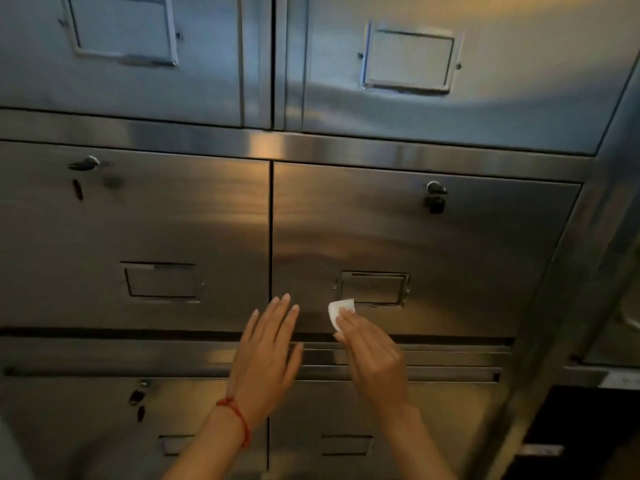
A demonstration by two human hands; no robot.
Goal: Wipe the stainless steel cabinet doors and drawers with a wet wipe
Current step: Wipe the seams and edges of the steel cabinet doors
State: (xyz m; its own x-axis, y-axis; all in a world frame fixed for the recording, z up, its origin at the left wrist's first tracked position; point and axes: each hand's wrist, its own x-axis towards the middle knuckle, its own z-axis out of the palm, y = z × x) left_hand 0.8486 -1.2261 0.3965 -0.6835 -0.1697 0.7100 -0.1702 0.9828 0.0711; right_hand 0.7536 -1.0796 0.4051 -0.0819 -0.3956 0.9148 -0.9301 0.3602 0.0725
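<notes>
A stainless steel cabinet fills the view, with two doors at the top and rows of drawers below. My right hand (372, 355) presses a small white wet wipe (340, 311) flat against the right middle drawer (433, 244), just below and left of its label holder (373, 288). My left hand (268, 348) is held flat with straight fingers over the lower left corner of the same drawer, beside the seam to the left middle drawer (138, 230). A red string bracelet sits on my left wrist.
Keys hang in the locks of the left middle drawer (85, 164), the right middle drawer (435, 195) and a lower left drawer (138, 396). The upper doors (485, 81) carry label frames. A steel surface and dark gap lie at the right edge (606, 375).
</notes>
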